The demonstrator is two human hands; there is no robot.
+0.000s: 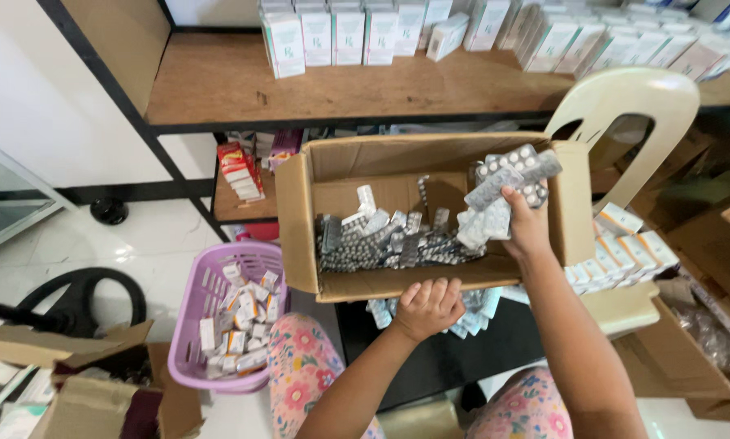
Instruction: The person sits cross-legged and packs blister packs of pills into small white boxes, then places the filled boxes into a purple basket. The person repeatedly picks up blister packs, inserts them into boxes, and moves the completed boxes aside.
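right grip (pixel 521 221) clamps blister strips (pixel 507 180) above carton (pixel 300 219); left grip (pixel 428 307) fisted below.

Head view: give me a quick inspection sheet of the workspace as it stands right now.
Surface: dark panel across the lap, some blister strips lying on it.
Job's things: open cardboard box tilted toward the camera, holding a pile of silver blister strips.
Clutter: purple basket of small cartons at left; small cartons stacked on the chair seat at right.
Hands: left hand grips the box's near edge; right hand holds a bunch of strips over the box.
Cables: nothing seen.
Surroundings: wooden shelf with white medicine boxes; cream plastic chair.
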